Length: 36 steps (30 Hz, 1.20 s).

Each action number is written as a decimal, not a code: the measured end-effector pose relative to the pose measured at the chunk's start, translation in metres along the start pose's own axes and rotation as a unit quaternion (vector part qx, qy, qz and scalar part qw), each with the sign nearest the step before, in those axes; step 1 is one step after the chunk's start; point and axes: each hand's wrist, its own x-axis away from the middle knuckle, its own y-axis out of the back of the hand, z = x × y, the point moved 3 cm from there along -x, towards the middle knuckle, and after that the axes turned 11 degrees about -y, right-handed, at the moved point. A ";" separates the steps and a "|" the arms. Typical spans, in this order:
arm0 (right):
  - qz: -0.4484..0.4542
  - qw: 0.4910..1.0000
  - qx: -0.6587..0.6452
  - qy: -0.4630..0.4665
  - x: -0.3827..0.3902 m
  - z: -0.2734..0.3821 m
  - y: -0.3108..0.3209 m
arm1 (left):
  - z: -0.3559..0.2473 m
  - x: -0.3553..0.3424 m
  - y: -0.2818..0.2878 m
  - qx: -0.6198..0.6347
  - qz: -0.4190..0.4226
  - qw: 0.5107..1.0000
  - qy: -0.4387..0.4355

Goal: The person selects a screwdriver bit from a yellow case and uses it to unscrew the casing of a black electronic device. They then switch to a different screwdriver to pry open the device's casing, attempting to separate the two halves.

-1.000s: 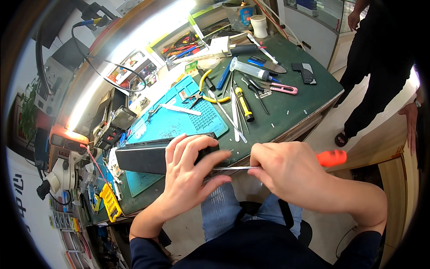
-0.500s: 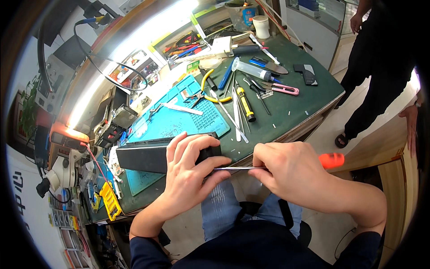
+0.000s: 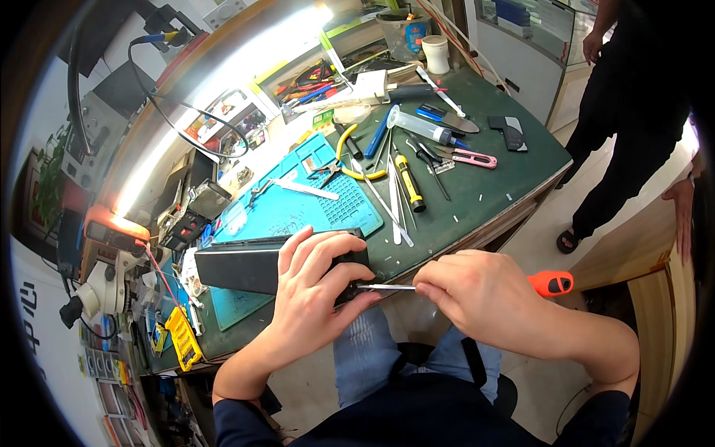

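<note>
A long black box-shaped device (image 3: 238, 269) lies at the near edge of the bench, partly over the blue mat. My left hand (image 3: 313, 287) is closed over its right end, fingers on top and thumb below. In my right hand (image 3: 473, 287) is a screwdriver (image 3: 551, 283) with an orange-and-black handle, its grip partly covered by the palm. The metal shaft points left, and its tip reaches the device's end between my left thumb and index finger. Whatever the tip touches is hidden there.
On the green bench top (image 3: 477, 216) lie tweezers (image 3: 398, 212), yellow-handled pliers (image 3: 342, 156), a yellow-black screwdriver (image 3: 410, 182), a syringe (image 3: 421, 125) and a pink cutter (image 3: 473, 157). A blue repair mat (image 3: 298, 216) is behind the device. Another person (image 3: 633, 112) stands at right.
My right hand and the screwdriver have shifted slightly down and toward my left hand, so less shaft shows. The device has tilted slightly; my left hand keeps its hold.
</note>
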 end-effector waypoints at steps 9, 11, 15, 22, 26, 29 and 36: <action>-0.002 1.000 -0.005 0.006 0.001 -0.004 -0.007 | -0.001 -0.003 0.001 -0.001 0.004 1.000 -0.002; 0.000 1.000 -0.002 0.005 0.001 -0.004 -0.009 | 0.000 -0.002 0.000 0.002 0.003 1.000 -0.003; 0.014 0.999 -0.030 -0.013 -0.001 -0.003 -0.009 | 0.001 0.002 0.000 0.009 0.000 1.000 -0.004; -0.001 1.000 -0.023 -0.008 0.003 -0.004 -0.005 | 0.001 0.002 0.003 0.019 0.014 1.000 -0.009; 0.010 0.999 -0.039 -0.005 0.000 -0.001 -0.007 | 0.003 0.002 0.005 0.018 0.014 1.000 -0.010; 0.016 0.999 -0.043 -0.014 0.001 -0.005 -0.008 | 0.002 0.001 0.004 0.020 0.008 1.000 -0.008; 0.015 0.999 -0.048 -0.019 -0.001 -0.005 -0.006 | 0.002 0.000 0.004 0.015 0.008 1.000 -0.007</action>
